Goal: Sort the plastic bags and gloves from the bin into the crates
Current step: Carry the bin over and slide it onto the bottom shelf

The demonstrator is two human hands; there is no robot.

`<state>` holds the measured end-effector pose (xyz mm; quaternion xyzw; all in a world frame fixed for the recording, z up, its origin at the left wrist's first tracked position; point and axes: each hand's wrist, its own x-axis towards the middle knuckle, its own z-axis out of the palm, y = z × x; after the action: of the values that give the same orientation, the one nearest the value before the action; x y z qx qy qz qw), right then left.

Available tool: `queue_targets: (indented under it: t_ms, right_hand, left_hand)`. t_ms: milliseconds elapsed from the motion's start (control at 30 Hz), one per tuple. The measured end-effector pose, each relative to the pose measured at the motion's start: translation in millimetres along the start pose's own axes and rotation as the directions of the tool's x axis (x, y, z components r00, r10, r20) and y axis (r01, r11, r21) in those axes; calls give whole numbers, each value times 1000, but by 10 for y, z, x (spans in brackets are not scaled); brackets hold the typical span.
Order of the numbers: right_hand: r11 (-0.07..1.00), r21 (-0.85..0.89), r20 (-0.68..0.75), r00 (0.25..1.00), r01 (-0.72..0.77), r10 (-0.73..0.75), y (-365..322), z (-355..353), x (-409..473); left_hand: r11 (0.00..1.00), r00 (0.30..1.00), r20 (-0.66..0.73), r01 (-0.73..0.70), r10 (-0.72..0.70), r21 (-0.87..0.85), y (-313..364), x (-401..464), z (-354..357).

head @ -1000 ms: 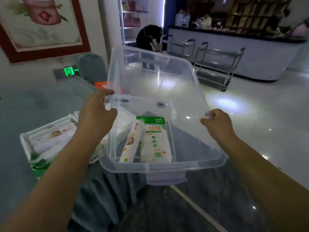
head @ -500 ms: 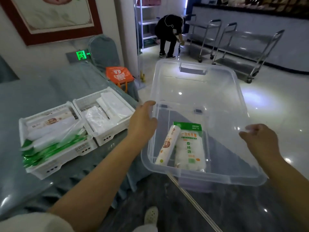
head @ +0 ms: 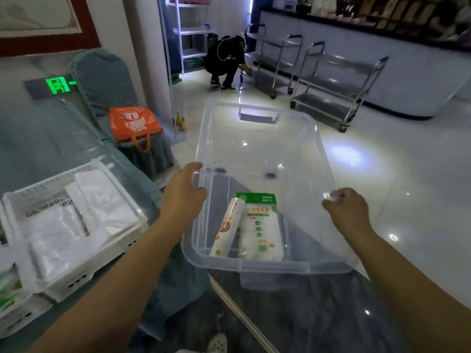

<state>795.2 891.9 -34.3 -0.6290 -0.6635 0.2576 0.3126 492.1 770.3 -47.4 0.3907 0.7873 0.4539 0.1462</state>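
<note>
The left hand (head: 182,197) and right hand (head: 348,212) each have their fingers closed on a long rim of the clear bin (head: 257,149), holding it above the floor. Inside, at its near end, a roll of bags (head: 225,228) lies just beside a packet of gloves (head: 260,228). To the left, a white crate (head: 119,240) of plastic bags sits on the cloth-covered worktop (head: 38,141).

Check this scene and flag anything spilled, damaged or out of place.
Nothing is spilled or visibly broken. The clear bin is off the table, held by both hands, left hand and right hand, tipped so the roll and glove pack lie at its near end.
</note>
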Motion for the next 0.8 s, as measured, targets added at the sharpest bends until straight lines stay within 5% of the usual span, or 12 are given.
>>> queue_targets:
  t_ms: [567, 800]
  right_hand:
    - [992, -51, -10, 993, -116, 115, 550, 787, 3147]
    - [998, -17, 110, 992, -55, 57, 477, 1021, 4921]
  left_hand:
    - [996, 988, 154, 16, -28, 82, 376, 2614, 2030]
    - [985, 988, 54, 139, -145, 105, 716, 3782, 2958]
